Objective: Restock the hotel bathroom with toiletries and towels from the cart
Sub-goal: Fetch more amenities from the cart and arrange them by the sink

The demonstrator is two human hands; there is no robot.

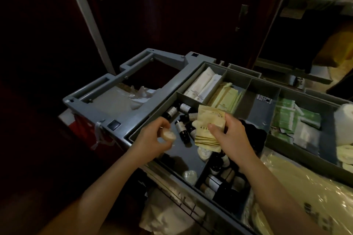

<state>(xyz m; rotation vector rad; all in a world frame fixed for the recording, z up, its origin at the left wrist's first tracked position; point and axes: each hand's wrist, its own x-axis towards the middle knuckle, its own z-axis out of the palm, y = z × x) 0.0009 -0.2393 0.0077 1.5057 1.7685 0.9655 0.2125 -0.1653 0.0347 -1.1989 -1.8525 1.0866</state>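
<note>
1. The left hand (152,139) has its fingers curled round a small round soap (169,136). It holds the soap just above the grey tray of the cart (181,74).
2. The right hand (231,135) pinches a few yellow packets (209,120) between thumb and fingers, over the same tray.
3. Small dark bottles (181,128) lie in the tray under both hands.
4. Farther back, long white packets (202,86) fill one box. Other yellow packets (225,97) sit in the box beside it.
5. Green packets (286,112) lie in a box to the right.
6. A white roll (343,118) stands at the far right edge.
</note>
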